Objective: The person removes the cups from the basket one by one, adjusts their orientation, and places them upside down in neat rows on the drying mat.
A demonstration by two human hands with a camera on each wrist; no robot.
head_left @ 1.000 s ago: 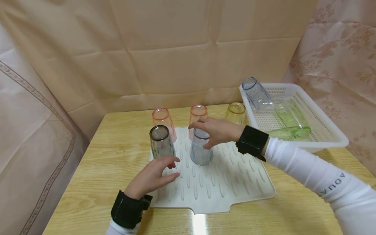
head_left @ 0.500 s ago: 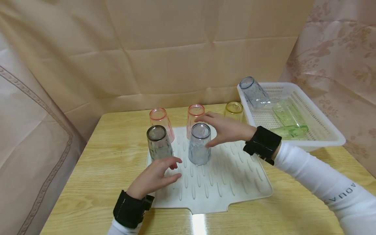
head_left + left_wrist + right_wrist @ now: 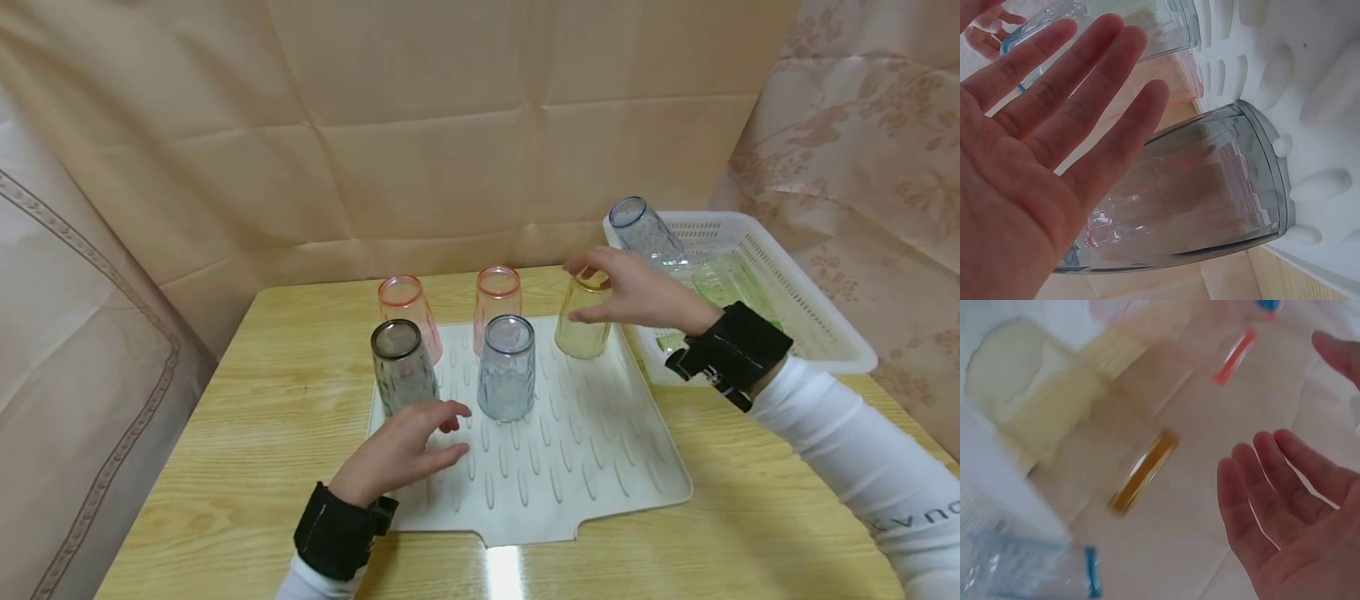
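Five cups are stood upside down on the white drying mat, which is laid on the middle of the wooden tabletop. The right hand is held over the yellow cup at the mat's far right corner; its fingers are spread and relaxed about the cup's upturned base, and from the head view it cannot be told whether they touch it (the right wrist view shows the palm open and apart from the cup, though blurred). Nothing is gripped by that hand. The left hand is rested on the mat near its left edge, fingers straight and loosely spread, with the fingertips just beside the foot of the grey cup; nothing is held by it either. The blue cup is set just to the right of the grey one, toward the mat's middle. Two pink cups are lined up along the mat's far edge, left of the yellow cup. A white basket is placed at the tabletop's far right corner, and in it a clear bluish cup is leaned against the rim, with a green cup laid on its side beside it.
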